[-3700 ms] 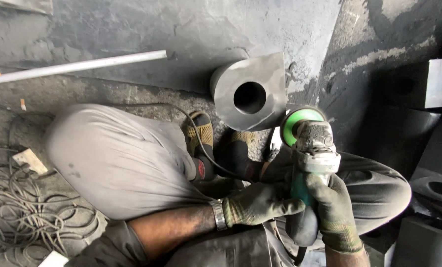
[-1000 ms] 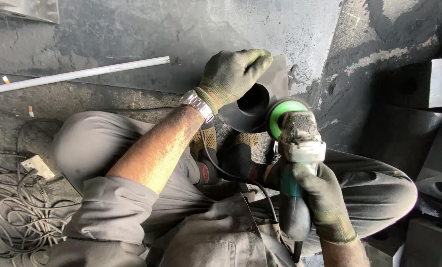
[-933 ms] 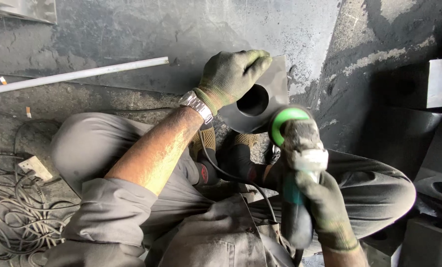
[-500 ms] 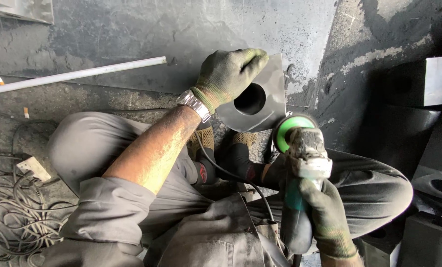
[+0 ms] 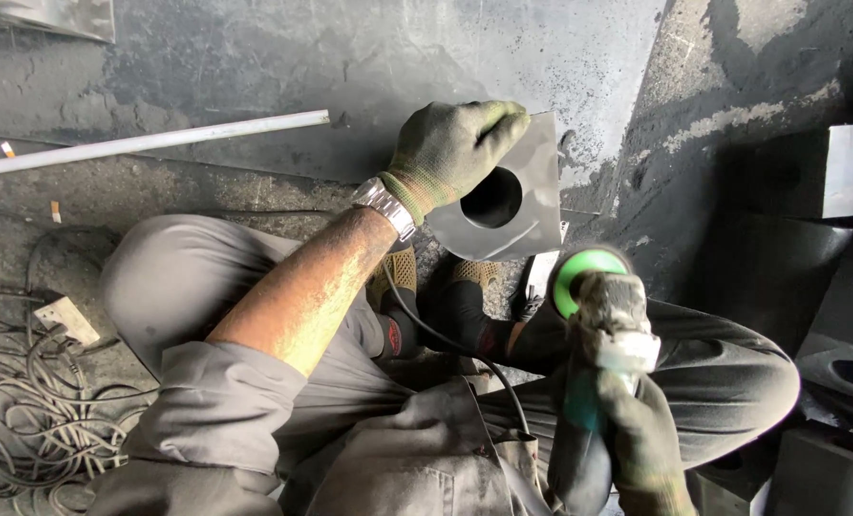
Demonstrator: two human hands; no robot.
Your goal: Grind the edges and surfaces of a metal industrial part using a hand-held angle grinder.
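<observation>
My left hand (image 5: 455, 148), in a dark green glove with a metal wristwatch, grips the upper left edge of a grey metal part (image 5: 527, 205) that has a round hole through it. The part rests on the dirty floor in front of my feet. My right hand (image 5: 641, 444), also gloved, holds an angle grinder (image 5: 603, 320) with a green disc guard. The grinder's head sits just right of and below the metal part, apart from it. Its black cord runs back across my lap.
A long pale metal rod (image 5: 149, 143) lies on the floor at the upper left. Tangled grey cables (image 5: 25, 401) and a small plug block lie at the left. More grey metal parts with holes (image 5: 847, 368) are stacked at the right.
My left hand left the grinder and reached forward to grip the metal part. The grinder then drifted slightly down and right, away from the part.
</observation>
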